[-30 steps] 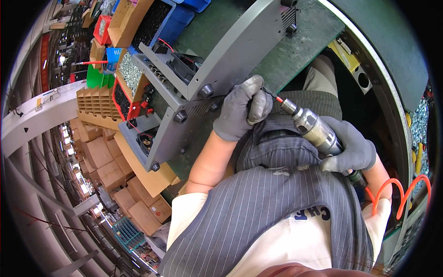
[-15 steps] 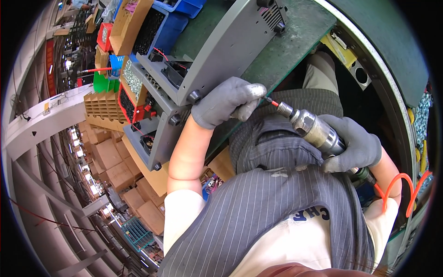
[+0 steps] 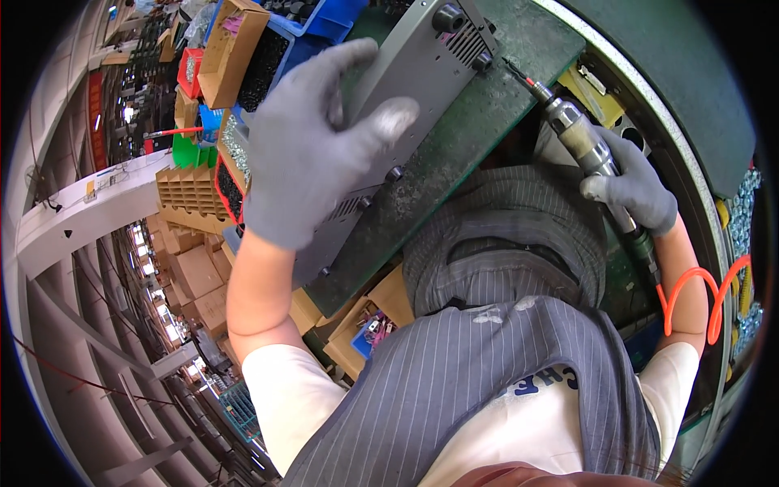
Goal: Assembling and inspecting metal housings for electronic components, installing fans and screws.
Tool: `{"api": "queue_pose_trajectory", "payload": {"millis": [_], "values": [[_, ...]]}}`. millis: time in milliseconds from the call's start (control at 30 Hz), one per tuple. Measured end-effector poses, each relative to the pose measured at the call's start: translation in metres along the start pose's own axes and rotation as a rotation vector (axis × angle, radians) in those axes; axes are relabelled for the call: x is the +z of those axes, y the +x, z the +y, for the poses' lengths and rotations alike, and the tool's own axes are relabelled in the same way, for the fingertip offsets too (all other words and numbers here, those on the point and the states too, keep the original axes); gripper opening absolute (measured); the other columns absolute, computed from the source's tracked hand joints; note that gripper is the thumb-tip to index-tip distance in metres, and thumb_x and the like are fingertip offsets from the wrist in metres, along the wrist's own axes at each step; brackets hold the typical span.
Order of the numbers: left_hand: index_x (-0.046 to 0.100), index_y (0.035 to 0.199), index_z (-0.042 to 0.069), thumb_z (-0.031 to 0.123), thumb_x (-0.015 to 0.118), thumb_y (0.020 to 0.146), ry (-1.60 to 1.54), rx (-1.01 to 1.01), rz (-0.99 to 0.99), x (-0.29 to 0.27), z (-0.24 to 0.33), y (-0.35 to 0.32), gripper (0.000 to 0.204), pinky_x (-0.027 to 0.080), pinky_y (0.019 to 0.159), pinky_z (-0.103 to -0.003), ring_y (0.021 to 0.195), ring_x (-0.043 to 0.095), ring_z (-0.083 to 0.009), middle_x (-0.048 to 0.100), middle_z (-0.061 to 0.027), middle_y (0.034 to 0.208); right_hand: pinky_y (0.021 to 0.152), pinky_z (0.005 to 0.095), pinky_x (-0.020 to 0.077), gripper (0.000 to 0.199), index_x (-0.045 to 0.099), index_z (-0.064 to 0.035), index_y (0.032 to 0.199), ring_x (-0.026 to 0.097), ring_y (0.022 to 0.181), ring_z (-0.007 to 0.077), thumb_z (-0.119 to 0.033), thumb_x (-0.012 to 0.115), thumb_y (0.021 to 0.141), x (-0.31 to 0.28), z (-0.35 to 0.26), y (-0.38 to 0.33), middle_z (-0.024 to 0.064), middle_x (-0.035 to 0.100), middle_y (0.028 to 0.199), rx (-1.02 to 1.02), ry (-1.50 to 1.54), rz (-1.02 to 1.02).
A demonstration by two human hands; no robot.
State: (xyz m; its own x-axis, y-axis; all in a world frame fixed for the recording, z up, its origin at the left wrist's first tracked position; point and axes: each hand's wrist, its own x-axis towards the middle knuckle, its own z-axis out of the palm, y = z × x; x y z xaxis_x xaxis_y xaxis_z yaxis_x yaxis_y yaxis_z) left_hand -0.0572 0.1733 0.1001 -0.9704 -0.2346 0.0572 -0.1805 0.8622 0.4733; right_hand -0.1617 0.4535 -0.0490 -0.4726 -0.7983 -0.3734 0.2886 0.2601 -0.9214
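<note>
Head view: the grey-gloved left hand [image 3: 312, 146], fingers spread wide, hovers before a long grey metal housing [image 3: 422, 81] on a green worktop [image 3: 458, 150]. The grey-gloved right hand [image 3: 639, 183] grips a silver cylindrical power driver [image 3: 578, 136], its thin dark bit [image 3: 517, 70] near the housing.

Shirt lettering: bold dark-blue capital letters [image 3: 545, 383] on the chest of the cream shirt [image 3: 495, 434], upside down to the camera.
Covering: the edge of the striped dark apron [image 3: 438, 365] runs right beside the letters, so only a short part of the print shows.
Red banner [image 3: 96, 122]: a narrow upright strip in the left background; faint lighter marks, too small to read.
</note>
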Motion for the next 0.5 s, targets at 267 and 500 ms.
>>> {"api": "queue_pose_trajectory", "payload": {"millis": [267,500], "values": [[0.064,0.095,-0.002,0.032,0.068,0.075,-0.036,-0.176,-0.481,0.012,-0.021,0.038,0.039,0.049,0.066,-0.033,0.068,0.063,-0.0264,0.065,-0.016,0.077,0.061,0.021,0.0447,0.061,0.052,0.0008,0.119,0.053,0.068,0.0079,-0.026,0.073,0.068,-0.009,-0.004,0.016,0.0024,0.058,0.085,-0.019,-0.008,-0.016],[0.063,0.087,-0.005,0.022,0.065,0.073,-0.013,-0.081,-0.514,0.011,-0.027,0.041,0.031,0.048,0.064,-0.034,0.064,0.061,-0.029,0.062,-0.0201,0.071,0.073,0.0242,0.0437,0.062,0.05,0.0016,0.12,0.053,0.078,0.0118,-0.025,0.07,0.068,-0.013,-0.016,0.024,0.0036,0.057,0.089,0.045,-0.122,-0.026]]}}
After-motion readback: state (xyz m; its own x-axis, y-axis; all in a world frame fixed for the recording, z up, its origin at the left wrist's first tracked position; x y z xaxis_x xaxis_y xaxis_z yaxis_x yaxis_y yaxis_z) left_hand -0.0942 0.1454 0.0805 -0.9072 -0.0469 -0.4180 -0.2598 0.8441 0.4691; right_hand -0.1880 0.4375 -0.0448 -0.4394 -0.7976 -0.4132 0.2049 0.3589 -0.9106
